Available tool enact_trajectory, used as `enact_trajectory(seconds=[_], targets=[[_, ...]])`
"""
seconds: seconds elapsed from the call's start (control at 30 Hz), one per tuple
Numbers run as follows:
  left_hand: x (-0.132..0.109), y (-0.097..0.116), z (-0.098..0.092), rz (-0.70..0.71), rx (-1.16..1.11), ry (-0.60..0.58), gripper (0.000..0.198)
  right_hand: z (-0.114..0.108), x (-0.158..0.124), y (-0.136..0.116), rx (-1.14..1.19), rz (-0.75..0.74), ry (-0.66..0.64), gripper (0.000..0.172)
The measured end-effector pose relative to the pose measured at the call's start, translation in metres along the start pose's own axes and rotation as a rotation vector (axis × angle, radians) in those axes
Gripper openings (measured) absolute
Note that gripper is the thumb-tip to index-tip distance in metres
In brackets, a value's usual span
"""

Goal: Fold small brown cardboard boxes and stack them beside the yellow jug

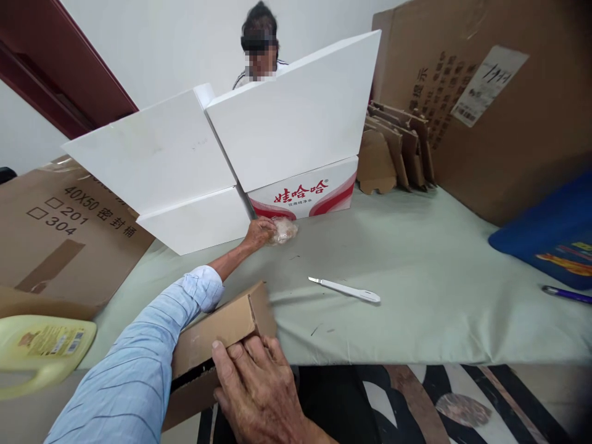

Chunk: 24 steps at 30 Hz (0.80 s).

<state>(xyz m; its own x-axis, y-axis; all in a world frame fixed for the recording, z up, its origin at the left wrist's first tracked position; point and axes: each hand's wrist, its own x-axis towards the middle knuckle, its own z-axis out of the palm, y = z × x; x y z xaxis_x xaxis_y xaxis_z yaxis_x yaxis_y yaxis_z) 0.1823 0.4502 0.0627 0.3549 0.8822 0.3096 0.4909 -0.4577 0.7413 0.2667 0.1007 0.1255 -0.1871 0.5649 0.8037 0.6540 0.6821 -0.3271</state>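
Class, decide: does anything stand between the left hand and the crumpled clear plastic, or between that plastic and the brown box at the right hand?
Nothing visible does. The left hand touches the crumpled clear plastic, and between that plastic and the brown cardboard box only pale green tablecloth shows.

From afar I look through one camera on the wearer's head, facing forward and down across the table (430, 277): right hand (266, 379) close below, left hand (259, 234) farther out, white boxes (296, 123) beyond, wall (180, 43) at the top.

Left hand (260, 233) outstretched — right hand (264, 388) curled
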Motion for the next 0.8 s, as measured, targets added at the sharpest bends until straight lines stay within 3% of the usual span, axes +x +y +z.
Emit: enact_trajectory(seconds=[0.3, 0.4, 0.57, 0.7, 0.8], targets=[[0.007, 0.005, -0.007, 0.038, -0.008, -0.066, 0.003, -0.002, 0.001, 0.001, 0.01, -0.002, -0.036, 0.032], [0.01, 0.0, -0.006, 0.018, -0.015, -0.071, 0.016, -0.001, 0.0, 0.001, 0.006, -0.01, -0.031, 0.034], [0.011, -0.01, -0.003, -0.045, -0.009, -0.138, 0.016, -0.002, -0.002, 0.001, -0.013, -0.011, -0.084, 0.037], [0.01, -0.009, -0.004, -0.059, 0.029, -0.2, 0.036, -0.003, -0.001, 0.001, 0.0, 0.004, -0.072, 0.034], [0.011, 0.0, -0.005, -0.003, 0.064, -0.182, 0.021, -0.003, -0.001, 0.001, -0.001, 0.006, -0.09, 0.035]])
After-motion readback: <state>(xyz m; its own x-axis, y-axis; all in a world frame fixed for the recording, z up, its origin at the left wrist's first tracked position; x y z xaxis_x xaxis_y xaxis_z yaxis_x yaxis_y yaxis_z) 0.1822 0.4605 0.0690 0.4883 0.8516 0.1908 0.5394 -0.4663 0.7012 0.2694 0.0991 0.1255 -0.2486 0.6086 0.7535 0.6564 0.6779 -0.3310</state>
